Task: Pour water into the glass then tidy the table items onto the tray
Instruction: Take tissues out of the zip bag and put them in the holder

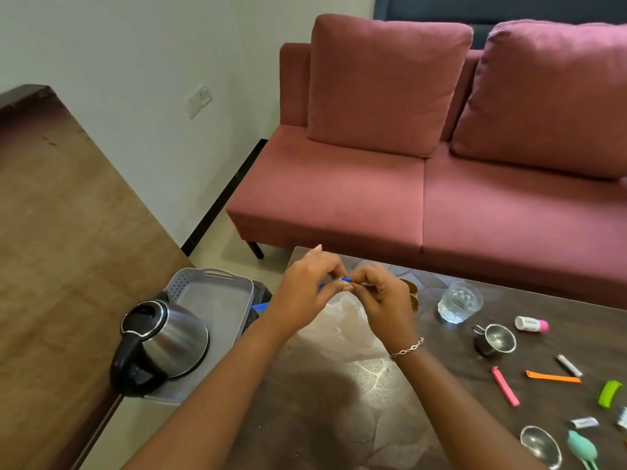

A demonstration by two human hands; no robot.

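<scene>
Both hands meet above the far left corner of the dark table (339, 418). My left hand (305, 286) and my right hand (380, 296) pinch a small blue item (346, 279) between their fingertips; what it is I cannot tell. A grey plastic tray (217, 293) stands left of the table, with a steel kettle (163, 344) on its near end. A clear glass (459, 301) holding water stands on the table to the right of my hands.
Small items lie on the table's right side: a metal strainer (497, 339), a white and pink tube (531, 323), a pink clip (505, 386), an orange clip (553, 377), a green clip (610, 393), a clear lid (540, 446). A pink sofa (424, 198) stands beyond the table.
</scene>
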